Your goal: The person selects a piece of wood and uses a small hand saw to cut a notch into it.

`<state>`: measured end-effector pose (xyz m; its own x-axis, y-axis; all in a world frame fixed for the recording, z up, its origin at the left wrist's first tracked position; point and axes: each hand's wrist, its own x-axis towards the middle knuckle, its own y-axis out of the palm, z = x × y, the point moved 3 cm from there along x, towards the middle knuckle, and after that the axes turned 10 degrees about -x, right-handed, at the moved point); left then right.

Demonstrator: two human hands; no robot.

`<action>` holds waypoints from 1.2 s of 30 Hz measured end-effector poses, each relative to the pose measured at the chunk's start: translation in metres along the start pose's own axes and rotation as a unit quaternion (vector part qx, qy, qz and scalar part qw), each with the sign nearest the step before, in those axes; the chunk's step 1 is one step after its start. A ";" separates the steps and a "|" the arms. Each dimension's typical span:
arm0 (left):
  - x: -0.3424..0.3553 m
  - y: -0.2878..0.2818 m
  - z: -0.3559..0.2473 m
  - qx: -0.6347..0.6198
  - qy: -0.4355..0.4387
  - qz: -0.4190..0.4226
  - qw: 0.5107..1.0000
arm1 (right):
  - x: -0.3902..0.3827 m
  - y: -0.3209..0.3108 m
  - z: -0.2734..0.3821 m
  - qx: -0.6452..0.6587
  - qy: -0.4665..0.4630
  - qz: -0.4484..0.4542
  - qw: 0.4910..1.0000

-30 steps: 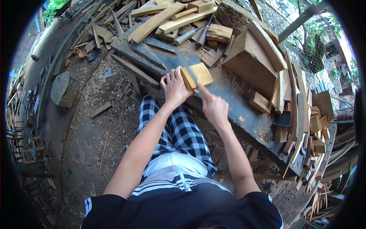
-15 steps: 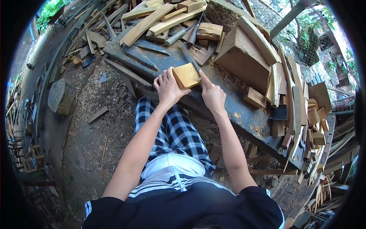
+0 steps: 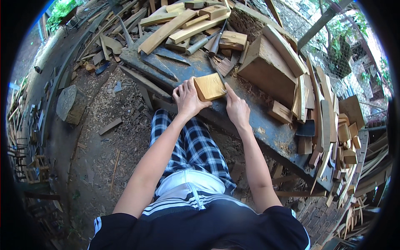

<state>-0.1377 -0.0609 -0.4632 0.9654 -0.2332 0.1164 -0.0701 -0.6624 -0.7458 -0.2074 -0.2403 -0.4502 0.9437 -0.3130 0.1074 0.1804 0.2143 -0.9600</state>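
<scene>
A pale block of wood [image 3: 209, 87] rests near the front edge of the dark workbench [image 3: 260, 114], its smooth face up. My left hand [image 3: 187, 99] grips it from the left, fingers along the far side and thumb at the near edge. At the block's right side is my right hand [image 3: 238, 109], index finger stretched forward and the other fingers curled under. A long thin dark blade-like strip [image 3: 219, 71] runs away from that fingertip along the block's far right edge. The right palm hides its near end, so its exact kind cannot be made out.
Beyond the block lie a gouge-like tool with a dark handle [image 3: 214, 49], a grey cylindrical tool [image 3: 196, 46] and stacked offcuts [image 3: 168, 31]. A large wooden box-shaped block [image 3: 268, 68] stands to the right. A stump [image 3: 71, 104] sits on the shaving-strewn ground at left.
The whole view has shifted slightly, so the bench and hands appear a little right and lower. The dark strip lies further back along the block's edge; both hands keep their places on it.
</scene>
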 end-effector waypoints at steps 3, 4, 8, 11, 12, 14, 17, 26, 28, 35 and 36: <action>0.005 -0.007 0.007 0.028 -0.023 0.104 0.994 | -0.006 -0.001 -0.011 0.080 0.014 0.048 0.996; 0.006 -0.014 0.004 0.027 -0.022 0.105 0.994 | -0.005 0.000 -0.017 0.078 0.015 0.047 0.996; 0.006 -0.030 -0.014 -0.111 0.011 0.066 0.992 | -0.016 -0.005 -0.014 0.140 -0.001 0.017 0.990; 0.013 0.007 -0.007 -0.097 -0.016 -0.012 0.995 | -0.022 -0.005 -0.003 0.060 -0.004 0.009 0.998; 0.012 0.014 -0.004 -0.097 -0.017 -0.008 0.995 | -0.027 -0.002 -0.001 -0.009 -0.022 -0.010 1.000; 0.012 0.016 -0.002 -0.115 0.000 -0.045 0.992 | -0.039 -0.002 0.002 -0.018 -0.041 -0.054 0.998; 0.011 0.015 -0.002 -0.116 0.024 -0.056 0.991 | -0.056 -0.008 0.003 -0.036 -0.057 -0.026 0.997; 0.018 0.014 -0.009 -0.118 0.069 -0.066 0.988 | -0.018 -0.013 0.010 -0.041 -0.024 -0.021 0.999; 0.017 0.014 -0.009 -0.123 0.049 -0.085 0.988 | -0.015 -0.013 0.015 -0.034 0.011 0.022 0.999; 0.015 0.013 -0.013 -0.099 0.028 -0.070 0.992 | -0.047 -0.014 0.017 -0.040 -0.047 -0.016 0.998; 0.017 0.011 -0.013 -0.104 0.035 -0.074 0.991 | -0.032 -0.012 0.012 -0.048 -0.032 -0.030 0.998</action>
<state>-0.1253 -0.0815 -0.4609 0.9500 -0.1658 0.2647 0.0143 -0.8236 -0.5670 -0.2366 -0.2219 -0.4390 0.9486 -0.2618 0.1781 0.2120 0.1076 -0.9713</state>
